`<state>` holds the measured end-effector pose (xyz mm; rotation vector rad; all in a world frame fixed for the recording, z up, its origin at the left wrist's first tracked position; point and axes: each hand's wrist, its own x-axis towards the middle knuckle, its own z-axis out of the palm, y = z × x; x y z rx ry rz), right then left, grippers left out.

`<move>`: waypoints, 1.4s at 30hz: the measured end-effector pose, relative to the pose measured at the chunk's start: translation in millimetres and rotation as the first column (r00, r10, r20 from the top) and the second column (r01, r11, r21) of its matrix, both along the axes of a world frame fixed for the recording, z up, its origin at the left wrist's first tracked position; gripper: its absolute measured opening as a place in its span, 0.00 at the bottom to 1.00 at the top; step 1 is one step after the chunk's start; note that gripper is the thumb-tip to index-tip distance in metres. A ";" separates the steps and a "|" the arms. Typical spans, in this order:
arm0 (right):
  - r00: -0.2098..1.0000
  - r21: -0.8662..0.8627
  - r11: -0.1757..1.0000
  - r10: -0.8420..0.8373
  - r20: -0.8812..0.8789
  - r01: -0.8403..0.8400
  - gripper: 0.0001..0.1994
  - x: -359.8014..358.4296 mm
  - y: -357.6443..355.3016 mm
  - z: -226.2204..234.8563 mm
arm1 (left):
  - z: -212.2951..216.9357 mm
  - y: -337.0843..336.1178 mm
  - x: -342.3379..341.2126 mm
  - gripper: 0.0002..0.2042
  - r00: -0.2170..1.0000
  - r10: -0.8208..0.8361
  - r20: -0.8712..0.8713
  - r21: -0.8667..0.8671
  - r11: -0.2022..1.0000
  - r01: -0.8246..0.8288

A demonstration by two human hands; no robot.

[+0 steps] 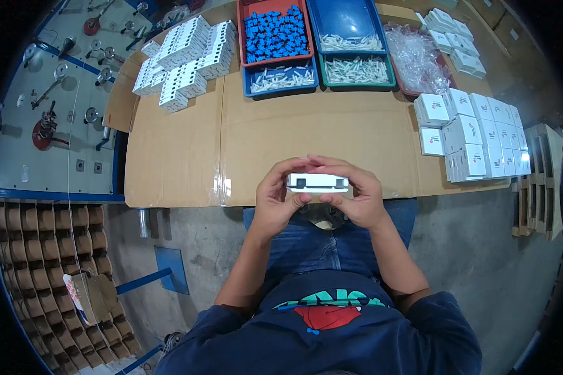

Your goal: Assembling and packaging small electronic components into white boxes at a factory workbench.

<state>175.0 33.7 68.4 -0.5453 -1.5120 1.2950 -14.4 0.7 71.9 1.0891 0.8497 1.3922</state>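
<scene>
Between both hands, over the near edge of the cardboard-covered table [175, 156], I hold a small white box-shaped plastic housing [318, 182]. Dark openings show on the side turned toward me. My left hand [280, 192] grips its left end, thumb below and fingers curled over the top. On the right end my right hand [361, 192] does the same, and the fingertips of both hands meet along the far side. What lies behind the housing is hidden by my fingers.
Stacked white housings [184, 53] stand back left, white boxes [475, 134] at right. Behind are a red tray [241, 50] of blue parts, blue and green trays [391, 78] of small white pieces, and clear plastic bags [416, 59]. A cardboard divider [50, 269] sits lower left.
</scene>
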 end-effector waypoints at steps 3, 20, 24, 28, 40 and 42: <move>0.999 -0.071 0.997 0.022 -0.030 -0.024 0.21 -2.1 0.0 -1.9 | -11.2 3.9 -5.6 0.20 0.999 -0.016 -0.035 0.110 0.994 0.020; 1.000 -0.028 1.000 -0.009 -0.001 0.009 0.21 -4.0 -1.0 -7.7 | -25.3 4.9 -10.7 0.17 0.998 -0.055 0.019 0.124 0.991 0.053; 1.000 -0.040 0.999 -0.007 0.013 0.008 0.21 -4.2 -0.8 -8.7 | -23.6 4.8 -8.7 0.17 1.000 -0.025 0.012 0.125 0.992 0.024; 0.996 0.014 0.998 -0.061 0.064 0.060 0.20 -3.2 1.9 -6.1 | -15.9 3.8 -11.0 0.18 0.999 -0.033 -0.002 0.032 0.999 0.033; 0.998 -0.275 0.959 -0.055 0.030 0.061 0.18 4.2 -5.9 -22.9 | -20.9 8.9 -11.5 0.40 0.948 -0.053 0.315 -0.059 0.995 0.075; 0.996 -0.173 0.982 -0.088 -0.025 0.082 0.18 -0.7 -8.7 -23.3 | -25.8 2.5 -8.4 0.38 0.947 -0.096 0.308 -0.038 0.993 0.113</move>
